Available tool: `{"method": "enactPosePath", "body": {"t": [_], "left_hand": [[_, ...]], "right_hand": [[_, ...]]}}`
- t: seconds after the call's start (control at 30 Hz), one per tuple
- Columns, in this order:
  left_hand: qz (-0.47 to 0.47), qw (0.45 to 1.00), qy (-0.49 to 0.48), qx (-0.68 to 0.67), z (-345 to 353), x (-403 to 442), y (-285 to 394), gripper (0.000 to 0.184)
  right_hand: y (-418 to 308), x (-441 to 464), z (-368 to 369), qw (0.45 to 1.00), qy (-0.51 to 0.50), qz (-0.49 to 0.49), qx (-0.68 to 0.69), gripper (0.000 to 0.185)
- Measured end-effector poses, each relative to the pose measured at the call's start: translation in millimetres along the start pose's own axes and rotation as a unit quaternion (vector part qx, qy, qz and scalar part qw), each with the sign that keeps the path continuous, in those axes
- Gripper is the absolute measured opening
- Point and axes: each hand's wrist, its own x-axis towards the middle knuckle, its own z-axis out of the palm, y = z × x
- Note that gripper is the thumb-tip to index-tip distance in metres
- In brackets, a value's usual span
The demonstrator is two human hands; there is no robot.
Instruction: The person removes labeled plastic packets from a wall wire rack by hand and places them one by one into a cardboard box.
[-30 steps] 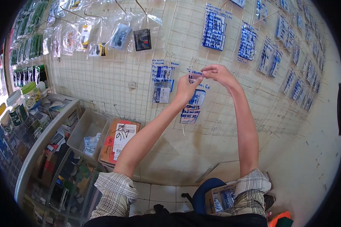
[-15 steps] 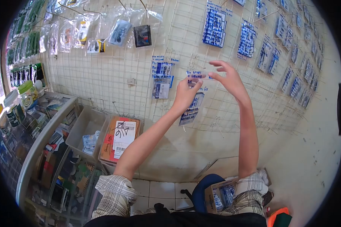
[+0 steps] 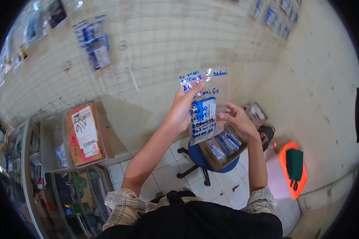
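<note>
A clear plastic bag [image 3: 209,85] with blue handwriting hangs upright from my left hand [image 3: 181,106], whose thumb presses on its upper part. Inside the lower half of the bag lie blue and white pieces. My right hand [image 3: 238,119] is at the bag's right edge, thumb and fingers curled close together; whether they pinch the plastic is too small to tell. Behind and below the bag, a cardboard box [image 3: 223,148] of packets rests on a blue chair [image 3: 196,153].
At the left are a plastic bin [image 3: 52,137], an orange-red box [image 3: 81,133] with a white label, and a glass display case [image 3: 26,159]. Packets [image 3: 95,46] hang on the wall grid. An orange container [image 3: 285,169] with a dark green item stands at the right.
The view has turned down and to the right. The bag has come away from the wall in my left hand. My right hand has moved from above the bag to its right edge.
</note>
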Motion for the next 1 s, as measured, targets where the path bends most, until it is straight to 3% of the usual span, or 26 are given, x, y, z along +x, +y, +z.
{"method": "enactPosePath", "body": {"t": [0.03, 0.17, 0.4, 0.47, 0.57, 0.63, 0.73, 0.8, 1.0], "left_hand": [[-0.030, 0.999, 0.000, -0.013, 4, 5, -17, 0.024], [-0.079, 0.996, -0.017, -0.041, 13, 36, -96, 0.023], [-0.154, 0.986, 0.009, -0.058, 39, 76, -272, 0.028], [-0.226, 0.971, 0.073, 0.024, 38, 71, -335, 0.030], [-0.277, 0.953, 0.073, 0.104, 46, 64, -389, 0.036], [-0.274, 0.951, 0.093, 0.112, 40, 63, -413, 0.038], [-0.260, 0.947, 0.125, 0.143, 28, 71, -426, 0.044], [-0.270, 0.941, 0.148, 0.140, 13, 72, -440, 0.046], [-0.276, 0.927, 0.192, 0.167, -17, 93, -475, 0.047]], "right_hand": [[12, -10, -8, 0.999, 0.031, 0.003, 0.017, 0.028], [53, -43, -55, 0.994, 0.101, 0.025, 0.015, 0.011], [146, -96, -194, 0.973, 0.223, 0.057, 0.032, 0.010], [180, -107, -224, 0.966, 0.247, 0.070, 0.007, 0.011], [233, -124, -259, 0.966, 0.232, 0.114, -0.012, 0.012], [262, -120, -270, 0.963, 0.209, 0.166, -0.044, 0.011], [303, -101, -283, 0.966, 0.183, 0.171, -0.061, 0.010], [327, -90, -282, 0.964, 0.180, 0.196, -0.010, 0.010], [365, -61, -286, 0.943, 0.208, 0.230, -0.121, 0.011]]}}
